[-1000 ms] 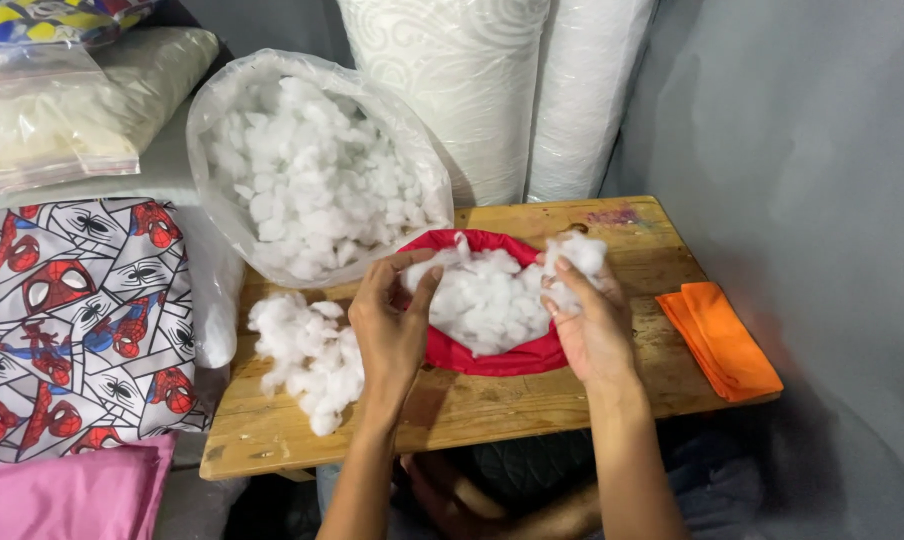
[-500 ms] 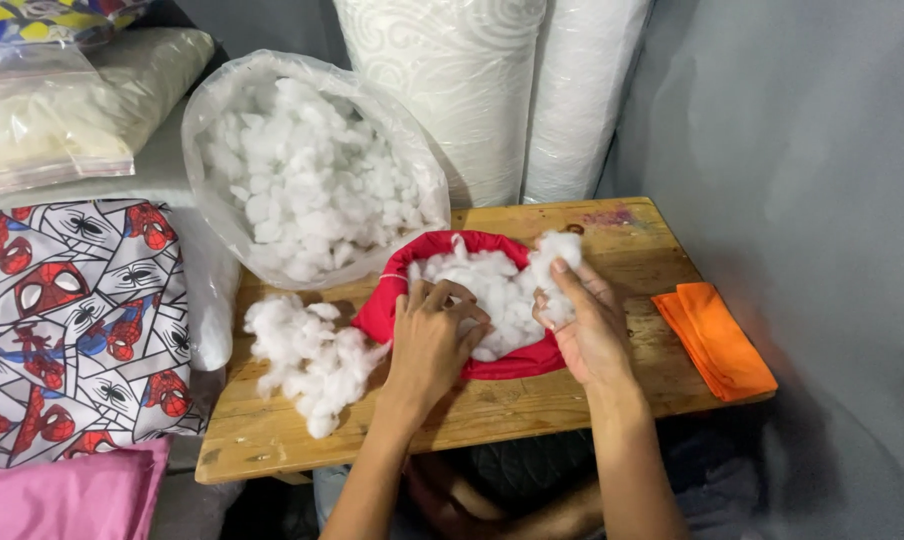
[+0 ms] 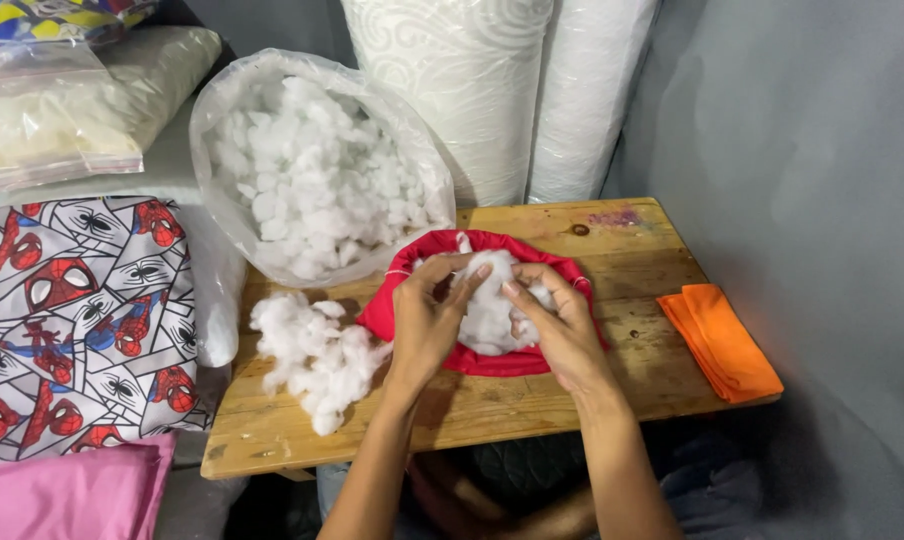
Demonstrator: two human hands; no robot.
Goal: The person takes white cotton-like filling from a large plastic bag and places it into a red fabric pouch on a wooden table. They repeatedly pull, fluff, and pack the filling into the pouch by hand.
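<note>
Two tall white rolls (image 3: 492,90) stand at the far side against a grey wall, the largest things we see. Left of them lies a printed fabric with red masks and webs (image 3: 72,320), a pink cloth (image 3: 67,495) near its lower edge, and clear bags of pale filling (image 3: 62,110) farther back. Next in size comes the wooden desk (image 3: 632,260), which carries everything else. On its far left corner sits a clear plastic bag of white stuffing (image 3: 312,170), its mouth open toward us. At the middle of the desk lies a red fabric cover (image 3: 412,310), opened like a pouch, with a clump of white stuffing (image 3: 487,310) inside it. A loose pile of stuffing (image 3: 312,355) rests just left of the cover, touching its edge. A folded orange cloth (image 3: 722,340) lies on the right end of the desk, well apart. Our left hand (image 3: 432,320) has its grip loosely curled, fingers pressing on the clump at the cover's left rim. Our right hand (image 3: 562,325) shows a half-closed grip, fingertips pinching that clump from the right.
</note>
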